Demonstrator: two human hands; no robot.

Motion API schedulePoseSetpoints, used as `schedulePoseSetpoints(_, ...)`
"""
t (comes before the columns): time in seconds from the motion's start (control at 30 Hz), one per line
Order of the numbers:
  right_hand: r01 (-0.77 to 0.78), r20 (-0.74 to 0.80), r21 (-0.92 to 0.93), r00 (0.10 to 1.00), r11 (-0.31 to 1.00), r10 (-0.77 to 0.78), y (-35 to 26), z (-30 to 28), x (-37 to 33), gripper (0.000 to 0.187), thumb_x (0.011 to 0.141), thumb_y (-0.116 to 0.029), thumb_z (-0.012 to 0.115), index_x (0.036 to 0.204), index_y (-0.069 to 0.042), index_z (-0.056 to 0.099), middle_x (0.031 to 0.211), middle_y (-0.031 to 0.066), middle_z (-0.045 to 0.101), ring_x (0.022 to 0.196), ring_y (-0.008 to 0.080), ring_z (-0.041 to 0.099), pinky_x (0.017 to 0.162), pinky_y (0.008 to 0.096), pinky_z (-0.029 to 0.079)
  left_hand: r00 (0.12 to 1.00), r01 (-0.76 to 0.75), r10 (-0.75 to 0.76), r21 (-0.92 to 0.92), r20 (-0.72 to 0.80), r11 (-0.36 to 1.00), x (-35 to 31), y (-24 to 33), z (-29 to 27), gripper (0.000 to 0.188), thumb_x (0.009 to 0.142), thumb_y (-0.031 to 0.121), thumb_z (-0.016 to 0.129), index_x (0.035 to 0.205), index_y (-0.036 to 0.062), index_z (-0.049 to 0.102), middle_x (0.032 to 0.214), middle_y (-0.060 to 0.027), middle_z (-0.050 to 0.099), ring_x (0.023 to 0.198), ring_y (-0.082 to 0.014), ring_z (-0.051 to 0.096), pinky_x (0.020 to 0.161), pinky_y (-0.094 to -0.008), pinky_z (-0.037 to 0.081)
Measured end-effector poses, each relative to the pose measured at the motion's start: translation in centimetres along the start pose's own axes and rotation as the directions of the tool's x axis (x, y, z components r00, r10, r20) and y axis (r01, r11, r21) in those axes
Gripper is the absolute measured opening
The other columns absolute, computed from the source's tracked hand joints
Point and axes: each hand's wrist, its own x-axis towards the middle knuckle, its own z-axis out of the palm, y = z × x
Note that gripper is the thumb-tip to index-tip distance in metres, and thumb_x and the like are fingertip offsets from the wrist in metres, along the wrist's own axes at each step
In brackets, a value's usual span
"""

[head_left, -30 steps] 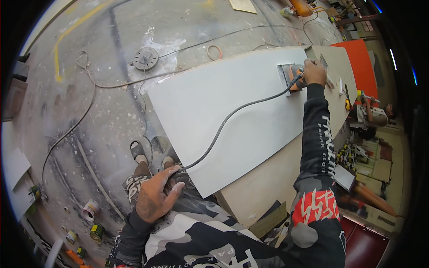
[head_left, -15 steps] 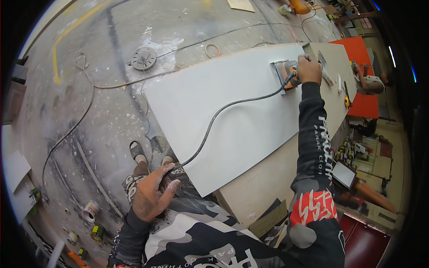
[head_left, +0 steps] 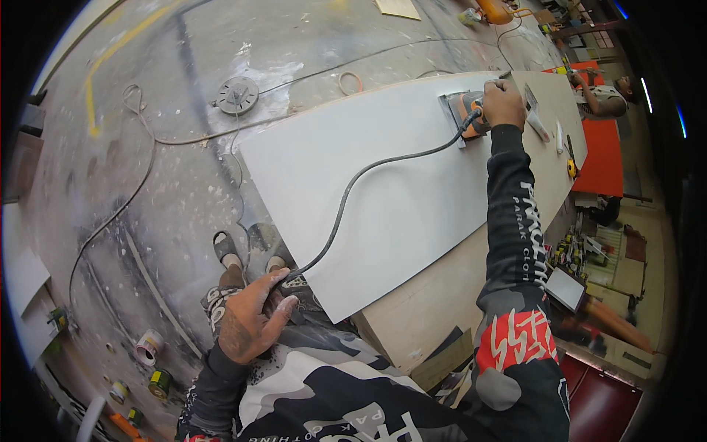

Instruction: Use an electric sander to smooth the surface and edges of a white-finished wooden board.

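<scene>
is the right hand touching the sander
Touching. The head view shows the right hand wrapped over the top of the orange sander, which sits on the white panel, with no gap between them.

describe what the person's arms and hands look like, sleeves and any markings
Both hands are bare, no gloves. The left hand has a dark tattoo across its back. The right hand shows no marking that can be made out. Both arms wear long black sleeves; the right sleeve carries pale lettering down its length and a red patterned patch near the shoulder.
</scene>
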Motion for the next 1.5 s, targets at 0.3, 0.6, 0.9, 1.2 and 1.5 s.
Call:
schedulePoseSetpoints(0.3, 0.019, 0.015, -0.051, 1.0, 0.999, -0.018, 0.7, 0.1, 0.6, 0.038, 0.085, -0.041, 0.061, 0.117, -0.027, 0.074, 0.129, 0.0167, 0.062, 0.122, 0.0376, 0.058, 0.105, 0.0445, 0.047, 0.998, 0.062, -0.062, -0.018, 0.0, 0.998, 0.1, 0.2, -0.7, 0.04, 0.09, 0.011, 0.073, 0.127, -0.0026, 0.063, 0.079, -0.0094, 0.065, 0.065, -0.0154, 0.061, 0.063, -0.0278, 0.049)
schedulePoseSetpoints(0.6, 0.223, -0.032, 0.11, 0.975, 0.969, -0.221, -4.7, -1.2, -9.2, 0.027, 0.086, -0.036, 0.063, 0.107, -0.024, 0.074, 0.123, 0.0123, 0.06, 0.115, 0.0383, 0.057, 0.097, 0.0474, 0.051, 0.995, 0.023, -0.023, -0.01, -0.097, 1.0, -0.8, -1.2, -1.2, 0.031, 0.091, 0.008, 0.072, 0.119, -0.0033, 0.064, 0.088, -0.0131, 0.07, 0.074, -0.018, 0.068, 0.072, -0.0285, 0.053)
schedulePoseSetpoints(0.9, 0.473, -0.155, 0.354, 0.88, 0.807, -0.448, -11.4, -3.7, -21.8, 0.019, 0.079, -0.023, 0.069, 0.094, -0.013, 0.073, 0.113, 0.0153, 0.057, 0.104, 0.038, 0.055, 0.084, 0.0497, 0.049, 0.983, 0.083, -0.089, -0.044, -0.159, 0.996, -1.6, -1.4, -2.4, 0.022, 0.096, 0.006, 0.067, 0.114, -0.0045, 0.061, 0.086, -0.0071, 0.065, 0.074, -0.0104, 0.061, 0.067, -0.0253, 0.049)
schedulePoseSetpoints(1.2, 0.425, -0.093, 0.427, 0.899, 0.798, -0.428, -12.2, -4.3, -22.4, 0.02, 0.079, -0.022, 0.07, 0.095, -0.012, 0.073, 0.116, 0.0153, 0.058, 0.107, 0.0359, 0.055, 0.088, 0.0488, 0.048, 0.988, 0.113, -0.11, 0.022, -0.11, 0.993, -0.5, -0.9, -1.6, 0.024, 0.099, 0.011, 0.065, 0.118, -0.002, 0.061, 0.08, -0.0009, 0.06, 0.068, -0.0058, 0.055, 0.06, -0.0206, 0.043)
schedulePoseSetpoints(1.5, 0.248, -0.117, 0.328, 0.968, 0.911, -0.221, -6.1, -2.8, -12.1, 0.026, 0.084, -0.025, 0.064, 0.101, -0.009, 0.075, 0.117, 0.0198, 0.059, 0.111, 0.0395, 0.055, 0.092, 0.0509, 0.046, 0.994, 0.105, -0.109, 0.126, 0.022, 0.986, 1.0, 0.7, 0.7, 0.024, 0.097, 0.009, 0.067, 0.115, -0.0045, 0.062, 0.079, -0.0029, 0.063, 0.072, -0.0086, 0.059, 0.067, -0.0245, 0.047)
